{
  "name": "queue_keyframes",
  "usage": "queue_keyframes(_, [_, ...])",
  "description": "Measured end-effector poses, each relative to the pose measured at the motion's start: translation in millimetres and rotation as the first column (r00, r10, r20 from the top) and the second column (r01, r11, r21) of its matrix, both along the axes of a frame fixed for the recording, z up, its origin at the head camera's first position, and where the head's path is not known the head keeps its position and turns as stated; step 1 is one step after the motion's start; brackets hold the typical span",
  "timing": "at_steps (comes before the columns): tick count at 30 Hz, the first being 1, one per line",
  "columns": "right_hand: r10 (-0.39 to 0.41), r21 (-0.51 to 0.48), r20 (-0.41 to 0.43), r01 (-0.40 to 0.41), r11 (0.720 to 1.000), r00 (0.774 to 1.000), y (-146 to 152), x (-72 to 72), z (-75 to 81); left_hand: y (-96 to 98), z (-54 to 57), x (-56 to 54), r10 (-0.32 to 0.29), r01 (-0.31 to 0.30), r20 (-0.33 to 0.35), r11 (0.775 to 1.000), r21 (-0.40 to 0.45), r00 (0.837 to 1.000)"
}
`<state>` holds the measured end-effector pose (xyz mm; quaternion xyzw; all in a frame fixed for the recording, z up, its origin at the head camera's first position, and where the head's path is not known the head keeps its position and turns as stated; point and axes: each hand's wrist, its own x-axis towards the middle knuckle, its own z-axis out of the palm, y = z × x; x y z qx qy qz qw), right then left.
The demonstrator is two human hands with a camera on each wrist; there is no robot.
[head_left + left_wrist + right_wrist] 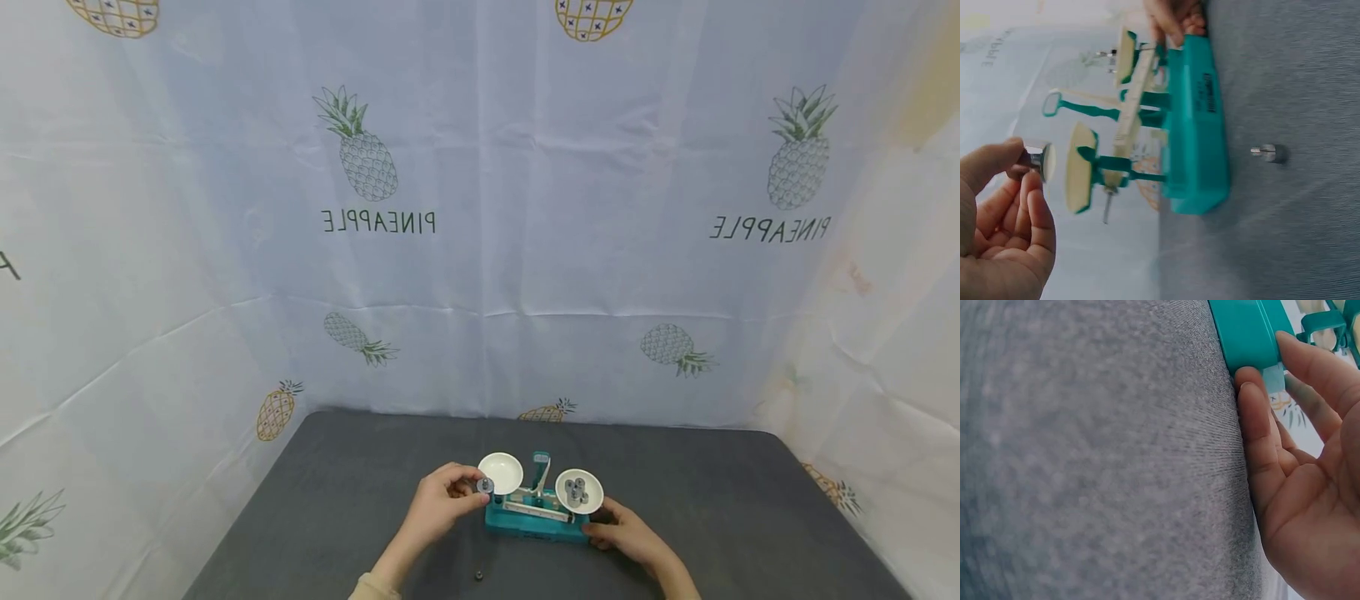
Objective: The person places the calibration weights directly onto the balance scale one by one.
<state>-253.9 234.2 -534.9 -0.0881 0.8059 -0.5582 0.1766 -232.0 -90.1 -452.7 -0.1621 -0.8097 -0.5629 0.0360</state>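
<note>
A teal balance scale (536, 527) with two white pans stands on the table. Between thumb and fingers, my left hand (442, 500) pinches a shiny metal weight (1036, 157), held up beside the left pan (501, 472), which has nothing in it. Several metal weights (576, 492) stand together in the right pan (596, 490). At the right end of the base, my right hand (626, 533) grips the scale, thumb in front and fingers round the end. One small weight (1269, 152) stands alone on the table in front of the scale.
The dark grey tabletop (360, 475) carries the scale near its middle. Behind and at both sides hangs a pale curtain (525, 275) printed with pineapples. The scale's teal pointer frame (541, 457) rises between the pans.
</note>
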Motion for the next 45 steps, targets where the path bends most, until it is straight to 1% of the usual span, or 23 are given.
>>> queue_keyframes(5, [-0.041, 0.021, -0.002, 0.041, 0.999, 0.999, -3.2, 0.3, 2.2, 5.7, 9.7, -11.1, 0.062, -0.064, -0.041, 0.996, -0.056, 0.997])
queue_keyframes(9, [-0.092, 0.044, -0.013, 0.093, 0.995, 0.996, -6.6, 0.6, 3.4, 11.6, 15.4, -17.8, 0.083, -0.09, -0.08, 0.992, -0.093, 0.993])
queue_keyframes(13, [-0.116, 0.047, -0.014, 0.116, 0.992, 0.993, -8.9, 1.6, 2.8, 16.6, 16.6, -21.8, 0.097, -0.109, -0.106, 0.987, -0.119, 0.99])
queue_keyframes(17, [-0.111, 0.039, -0.017, 0.112, 0.993, 0.994, -9.3, 2.4, 0.5, 20.4, 12.9, -26.0, 0.114, -0.129, -0.123, 0.984, -0.126, 0.986])
queue_keyframes(23, [-0.109, 0.032, -0.023, 0.11, 0.993, 0.994, -9.0, 2.8, -1.9, 25.2, 1.9, -33.8, 0.13, -0.15, -0.14, 0.979, -0.138, 0.982])
queue_keyframes(26, [-0.106, 0.024, -0.024, 0.107, 0.994, 0.994, -9.3, 3.8, -1.5, 26.8, -1.9, -35.8, 0.132, -0.153, -0.149, 0.978, -0.142, 0.98])
queue_keyframes(30, [-0.112, 0.021, -0.024, 0.113, 0.993, 0.993, -10.1, 4.2, -1.5, 28.4, -3.6, -36.1, 0.125, -0.146, -0.143, 0.979, -0.142, 0.982])
queue_keyframes(34, [-0.142, 0.027, -0.029, 0.142, 0.989, 0.99, -11.2, 3.2, -2.7, 29.8, -4.3, -36.3, 0.117, -0.137, -0.138, 0.98, -0.146, 0.984])
queue_keyframes(39, [-0.158, 0.028, -0.038, 0.159, 0.987, 0.987, -12.6, 4.0, -4.3, 30.7, -6.7, -37.1, 0.122, -0.14, -0.12, 0.977, -0.161, 0.985])
queue_keyframes(45, [-0.18, 0.038, -0.039, 0.181, 0.983, 0.983, -14.7, 5.4, -5.0, 32.0, -8.0, -36.1, 0.117, -0.137, -0.124, 0.976, -0.171, 0.985])
